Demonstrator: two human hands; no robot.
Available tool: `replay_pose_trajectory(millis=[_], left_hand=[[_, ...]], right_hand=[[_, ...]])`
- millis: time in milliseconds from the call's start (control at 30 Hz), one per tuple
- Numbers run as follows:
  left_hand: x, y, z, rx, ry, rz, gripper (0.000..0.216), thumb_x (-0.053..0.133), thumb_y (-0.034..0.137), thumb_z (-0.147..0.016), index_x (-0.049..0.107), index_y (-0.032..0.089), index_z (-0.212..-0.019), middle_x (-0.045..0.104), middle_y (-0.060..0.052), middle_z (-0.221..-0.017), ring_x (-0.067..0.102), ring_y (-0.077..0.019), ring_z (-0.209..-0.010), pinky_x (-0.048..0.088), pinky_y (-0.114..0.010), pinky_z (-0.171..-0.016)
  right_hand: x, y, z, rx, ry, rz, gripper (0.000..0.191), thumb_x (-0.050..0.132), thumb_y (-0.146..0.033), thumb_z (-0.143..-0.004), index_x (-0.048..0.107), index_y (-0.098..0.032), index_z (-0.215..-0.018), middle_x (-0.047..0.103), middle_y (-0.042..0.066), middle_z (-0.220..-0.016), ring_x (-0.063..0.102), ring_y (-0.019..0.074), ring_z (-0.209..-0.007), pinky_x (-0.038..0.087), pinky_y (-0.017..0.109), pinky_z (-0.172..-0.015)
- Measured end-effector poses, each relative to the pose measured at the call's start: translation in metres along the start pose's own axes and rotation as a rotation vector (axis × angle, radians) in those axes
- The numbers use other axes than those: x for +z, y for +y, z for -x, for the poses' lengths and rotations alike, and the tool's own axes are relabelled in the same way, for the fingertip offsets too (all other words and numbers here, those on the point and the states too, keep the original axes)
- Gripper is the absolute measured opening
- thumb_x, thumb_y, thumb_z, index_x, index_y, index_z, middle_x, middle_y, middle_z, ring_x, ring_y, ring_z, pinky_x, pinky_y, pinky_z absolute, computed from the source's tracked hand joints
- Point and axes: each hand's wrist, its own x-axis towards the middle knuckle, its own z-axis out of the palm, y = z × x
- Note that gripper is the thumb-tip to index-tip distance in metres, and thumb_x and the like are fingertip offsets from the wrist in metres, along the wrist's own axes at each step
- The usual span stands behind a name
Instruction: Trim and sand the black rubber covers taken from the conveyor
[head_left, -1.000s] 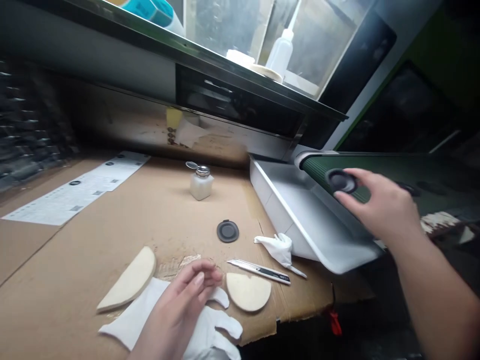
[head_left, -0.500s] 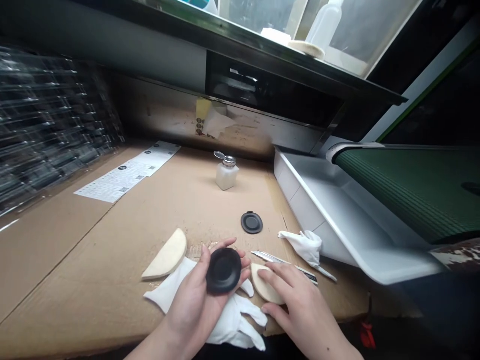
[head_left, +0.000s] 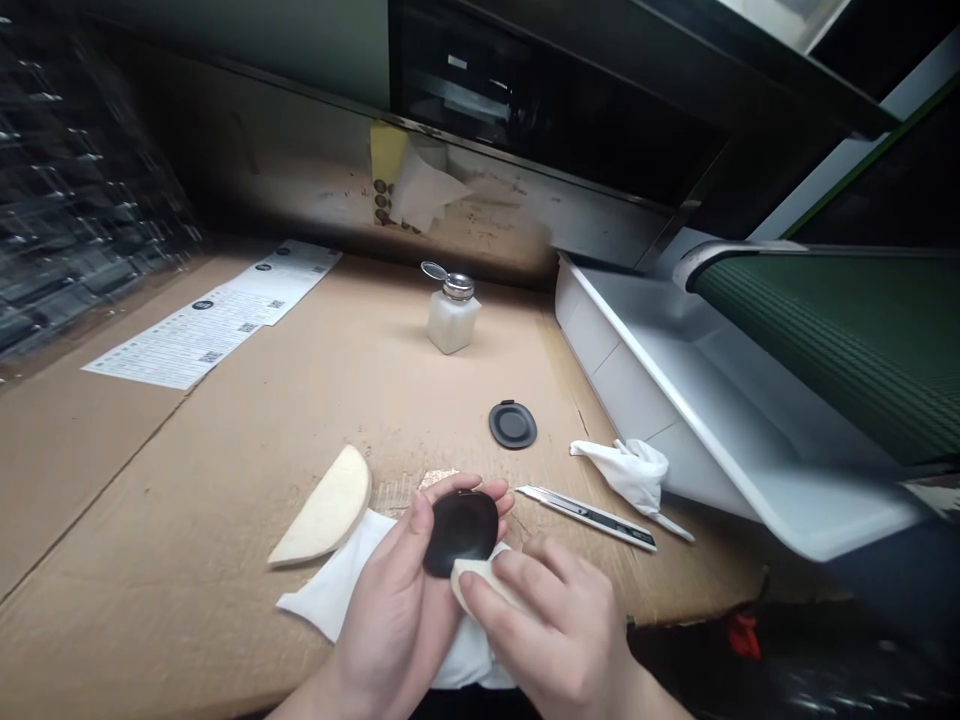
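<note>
Cradled in my left hand [head_left: 401, 590] is a round black lid-like piece [head_left: 463, 525], its dished face turned up. My right hand [head_left: 551, 620] pinches a cream-coloured sponge pad [head_left: 487, 580], whose edge meets the lower rim of the black piece. Beneath both hands lies a white glove [head_left: 337, 590], partly covered by them. A half-round cream sponge pad [head_left: 326, 510] rests to the left of my left hand. Beyond my hands a similar black piece [head_left: 513, 425] lies flat on the cardboard. To the right is a utility knife [head_left: 592, 515] with its blade showing.
A square bottle [head_left: 452, 318] stands with its metal cap flipped up. At the right are a crumpled white glove [head_left: 626, 475], a large white tray [head_left: 600, 340] and a green conveyor belt [head_left: 847, 340]. Printed sheets [head_left: 202, 330] lie left, near stacked clear plastic trays [head_left: 67, 170].
My right hand has lifted the sponge pad from the table and brought it left against the black piece. My left hand still holds that piece. The camera view has tilted downward.
</note>
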Motion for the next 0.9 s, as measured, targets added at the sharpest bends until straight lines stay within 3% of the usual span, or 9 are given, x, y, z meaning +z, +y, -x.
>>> replay_pose_trajectory(millis=[167,333,400,600,833,900], left_hand=[[0.0,-0.001,-0.003,0.0,0.014,-0.025,0.031,0.042,0.037,-0.088,0.061,0.015,-0.096,0.064,-0.01,-0.107,0.051,-0.0261,-0.113,0.036,-0.041,-0.099],[-0.002,-0.002,-0.002,-0.001,0.049,-0.005,0.031,0.044,0.038,-0.087,0.06,0.013,-0.097,0.065,-0.012,-0.106,0.054,-0.0282,-0.11,0.039,-0.043,-0.097],[-0.002,-0.002,-0.001,-0.015,0.035,0.0,0.033,0.042,0.039,-0.088,0.06,0.013,-0.098,0.065,-0.014,-0.107,0.054,-0.0282,-0.11,0.037,-0.043,-0.098],[-0.002,-0.003,-0.002,-0.031,0.012,0.024,0.033,0.039,0.041,-0.088,0.058,0.015,-0.098,0.064,-0.011,-0.105,0.05,-0.0264,-0.115,0.034,-0.041,-0.1],[0.0,-0.002,-0.001,-0.035,0.064,-0.03,0.036,0.042,0.042,-0.087,0.059,0.015,-0.103,0.064,-0.01,-0.098,0.057,-0.0238,-0.1,0.038,-0.04,-0.096],[0.0,-0.002,-0.002,-0.05,0.058,-0.024,0.036,0.042,0.042,-0.087,0.059,0.015,-0.104,0.064,-0.01,-0.098,0.056,-0.0237,-0.102,0.038,-0.039,-0.096]], right_hand=[[0.001,0.027,-0.021,0.016,-0.098,0.093,0.027,0.058,-0.017,-0.077,0.062,-0.022,-0.103,0.063,0.003,-0.077,0.049,0.0135,-0.066,0.044,0.027,-0.06],[-0.009,0.042,-0.026,0.199,0.002,0.035,0.029,0.054,-0.009,-0.077,0.062,-0.023,-0.103,0.063,0.003,-0.085,0.055,0.0139,-0.075,0.047,0.027,-0.068],[-0.012,0.04,-0.017,0.225,0.001,-0.034,0.033,0.055,-0.007,-0.076,0.061,-0.022,-0.106,0.063,0.004,-0.088,0.056,0.0148,-0.079,0.048,0.029,-0.07],[-0.016,0.027,0.002,0.09,-0.143,-0.16,0.03,0.056,-0.007,-0.079,0.06,-0.021,-0.105,0.067,0.003,-0.086,0.054,0.0141,-0.076,0.048,0.029,-0.065],[-0.001,-0.007,-0.011,0.043,-0.028,-0.117,0.021,0.055,-0.013,-0.08,0.065,-0.019,-0.098,0.066,0.004,-0.076,0.052,0.0141,-0.066,0.046,0.03,-0.058],[-0.003,-0.006,-0.011,0.041,-0.065,-0.116,0.022,0.055,-0.015,-0.081,0.065,-0.019,-0.1,0.066,0.004,-0.077,0.052,0.0143,-0.067,0.045,0.03,-0.059]])
